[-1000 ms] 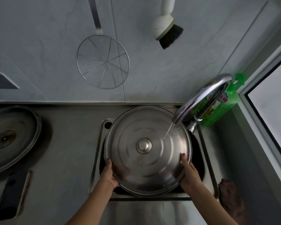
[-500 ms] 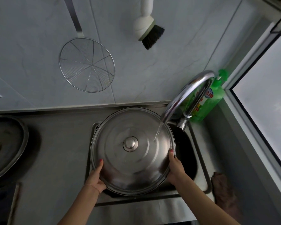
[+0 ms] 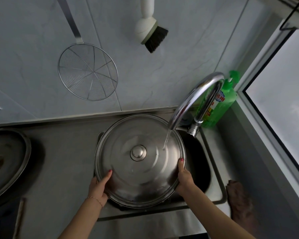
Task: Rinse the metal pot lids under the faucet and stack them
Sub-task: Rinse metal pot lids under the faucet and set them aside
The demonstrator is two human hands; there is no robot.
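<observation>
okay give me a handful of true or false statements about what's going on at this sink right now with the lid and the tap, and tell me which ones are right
1. Both hands grip the lid by its rim, left hand and right hand. True.
2. The faucet is off. False: a stream of water falls onto the lid's top, right of the knob.
3. The lid is held knob side down. False: the knob faces up.
4. A wire skimmer and a brush hang on the wall. True.
5. The green soap bottle stands left of the sink. False: it stands behind the faucet, at the right.
</observation>
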